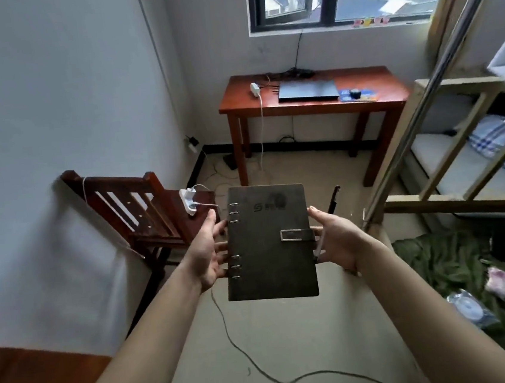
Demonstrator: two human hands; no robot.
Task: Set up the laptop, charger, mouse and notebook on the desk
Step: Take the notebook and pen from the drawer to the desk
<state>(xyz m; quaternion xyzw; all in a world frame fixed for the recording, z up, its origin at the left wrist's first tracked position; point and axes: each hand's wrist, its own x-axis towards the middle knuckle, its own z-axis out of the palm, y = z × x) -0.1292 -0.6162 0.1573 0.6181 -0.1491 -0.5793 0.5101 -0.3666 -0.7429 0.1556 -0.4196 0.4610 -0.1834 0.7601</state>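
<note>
I hold a dark ring-bound notebook (269,242) with a clasp flat in front of me, above the floor. My left hand (209,252) grips its ringed spine side and my right hand (334,239) grips the clasp side, where a pen sticks out. Far ahead under the window stands a reddish wooden desk (298,108). On it lie a closed dark laptop (307,90), a white charger (254,88) with its cable hanging over the front edge, and a black mouse (355,93) on a blue mouse pad (365,94).
A dark wooden chair (141,209) with a white power strip (187,199) on its seat stands at the left. A bunk bed frame (459,151) and a metal pole (438,78) fill the right. Cables trail across the floor (290,327). Clutter lies at the lower right.
</note>
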